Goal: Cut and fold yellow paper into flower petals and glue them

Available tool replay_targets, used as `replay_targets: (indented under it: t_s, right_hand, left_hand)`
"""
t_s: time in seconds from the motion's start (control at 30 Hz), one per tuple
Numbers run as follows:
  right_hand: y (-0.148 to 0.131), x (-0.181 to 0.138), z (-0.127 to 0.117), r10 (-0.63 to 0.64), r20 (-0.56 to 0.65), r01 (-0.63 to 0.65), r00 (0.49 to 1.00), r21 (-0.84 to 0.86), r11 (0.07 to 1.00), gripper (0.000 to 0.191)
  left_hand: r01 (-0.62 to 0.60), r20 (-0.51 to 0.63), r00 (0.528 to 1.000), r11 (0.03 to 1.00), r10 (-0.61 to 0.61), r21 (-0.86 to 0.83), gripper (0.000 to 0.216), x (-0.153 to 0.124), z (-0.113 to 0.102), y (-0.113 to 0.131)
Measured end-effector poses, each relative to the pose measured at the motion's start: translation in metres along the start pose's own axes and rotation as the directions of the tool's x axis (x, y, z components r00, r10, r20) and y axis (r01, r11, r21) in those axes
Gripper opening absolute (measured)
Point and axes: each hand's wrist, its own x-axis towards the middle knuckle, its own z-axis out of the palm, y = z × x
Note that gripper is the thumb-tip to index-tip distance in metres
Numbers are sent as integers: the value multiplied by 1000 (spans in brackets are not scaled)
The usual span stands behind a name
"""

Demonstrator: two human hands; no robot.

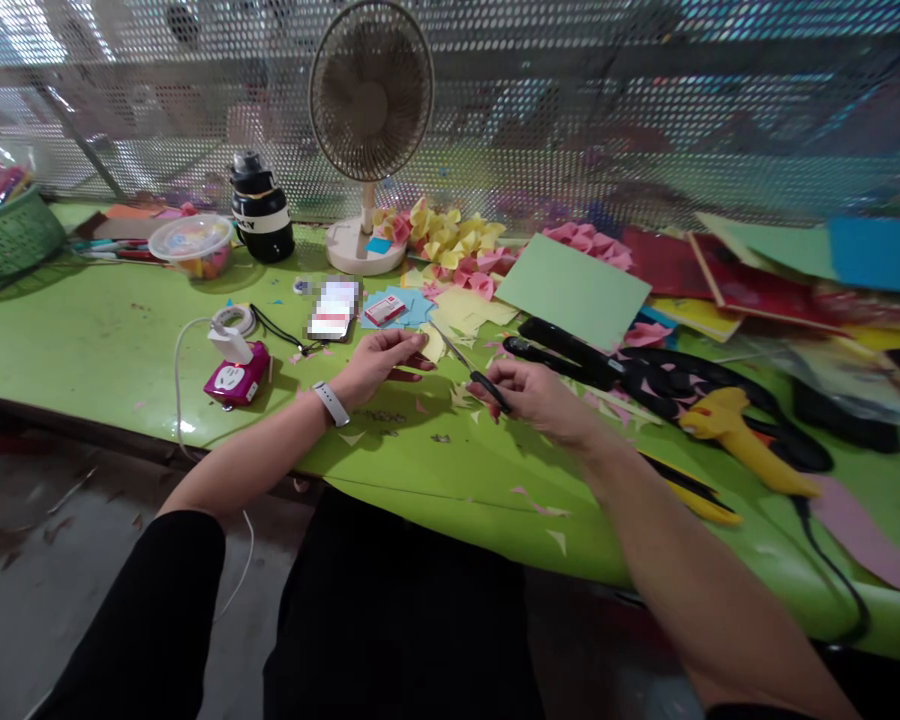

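My right hand point(538, 397) is closed round the black handles of small scissors point(466, 365), blades pointing up and left. My left hand point(381, 358) pinches a small yellow paper piece point(433, 345) right at the blade tips, above the green table point(120, 340). A white band sits on my left wrist. Small paper scraps lie on the table under both hands.
Behind stand a desk fan point(370, 120), a black bottle point(261, 210), a plastic tub point(192, 243) and folded pink and yellow papers point(450, 245). A pink power adapter point(236, 375) lies left. A yellow glue gun point(742, 440), a green sheet point(579, 288) and paper stacks lie right.
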Motion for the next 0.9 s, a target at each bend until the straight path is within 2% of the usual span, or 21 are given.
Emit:
replay_targets:
  t_s: [0.13, 0.27, 0.43, 0.5, 0.7, 0.83, 0.9]
  right_hand:
    - [5, 2, -2, -14, -13, 14, 1000, -30, 999, 58]
    - [15, 9, -3, -52, -125, 42, 991, -82, 996, 58]
    - [22, 15, -4, -126, -269, 12, 955, -388, 921, 53]
    - [23, 17, -6, -136, -289, -18, 948, -475, 880, 48]
    - [25, 21, -11, -118, -280, -72, 953, -584, 809, 27]
    - [28, 24, -13, -195, -274, -59, 942, -705, 706, 27]
    - [28, 26, -13, -140, -298, -116, 944, -698, 707, 28]
  left_hand:
    - [-25, -6, 1000, 999, 25, -23, 20, 1, -2, -1]
    - [17, -38, 999, 997, -19, -69, 20, 3, -1, -1]
    - [127, -109, 983, 975, -148, -182, 29, 6, 2, 2]
    - [128, -88, 985, 968, -150, -214, 26, 6, 2, 2]
    - [91, 24, 996, 954, -88, -286, 11, 3, 2, 2]
    - [103, 63, 994, 981, -94, -167, 29, 3, 0, -2]
    - [101, 60, 994, 989, -95, -111, 33, 3, 0, -5]
